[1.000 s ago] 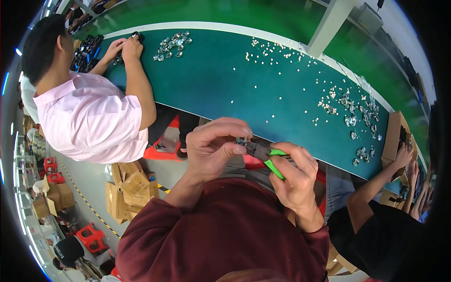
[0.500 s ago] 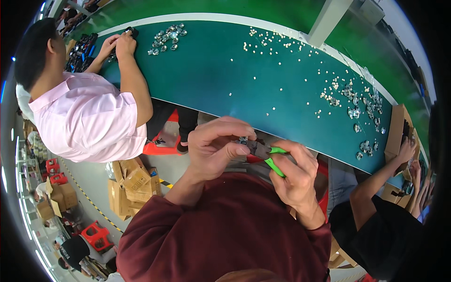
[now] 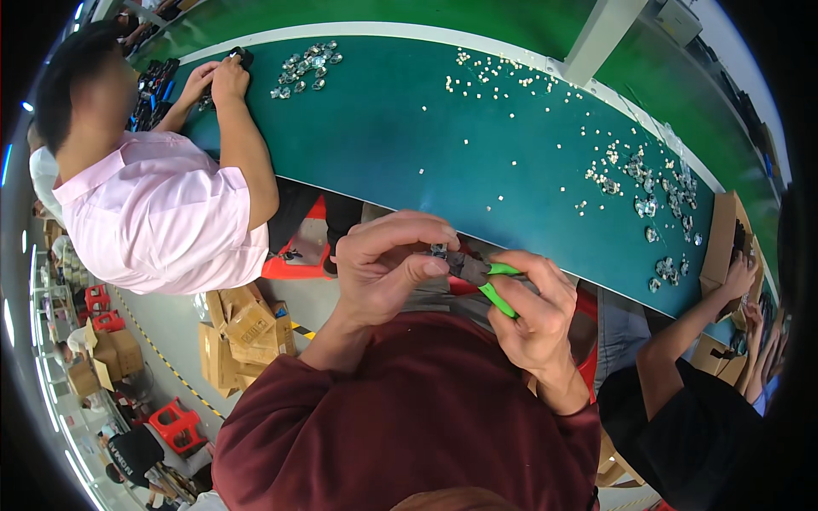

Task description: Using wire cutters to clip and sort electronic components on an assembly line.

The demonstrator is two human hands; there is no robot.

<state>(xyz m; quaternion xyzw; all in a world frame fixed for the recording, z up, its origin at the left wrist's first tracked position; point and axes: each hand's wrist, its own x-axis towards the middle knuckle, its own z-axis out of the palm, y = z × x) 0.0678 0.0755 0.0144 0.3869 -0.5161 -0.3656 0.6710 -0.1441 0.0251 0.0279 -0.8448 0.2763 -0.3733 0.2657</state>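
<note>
Between the thumb and fingers of my left hand (image 3: 379,268) is a small clear and dark part (image 3: 439,251), mostly covered by the fingertips. My right hand (image 3: 538,311) is closed round the green handles of a pair of pliers (image 3: 470,269). Their dark jaws point left and meet the small part at my left fingertips. Both hands are held above my lap, just in front of the table's near edge. Whether the jaws are clamped on the part is too small to tell.
The green table (image 3: 366,128) carries scattered small whitish pieces (image 3: 503,77) and groups of clear shiny parts (image 3: 643,183), (image 3: 307,64). A co-worker in a pink shirt (image 3: 162,213) sits at the left. At the right, another person's hand (image 3: 740,277) reaches into a cardboard box (image 3: 722,234).
My left hand has shifted slightly left, and more of the plier jaws and the small part shows. The co-worker at the left has turned their head.
</note>
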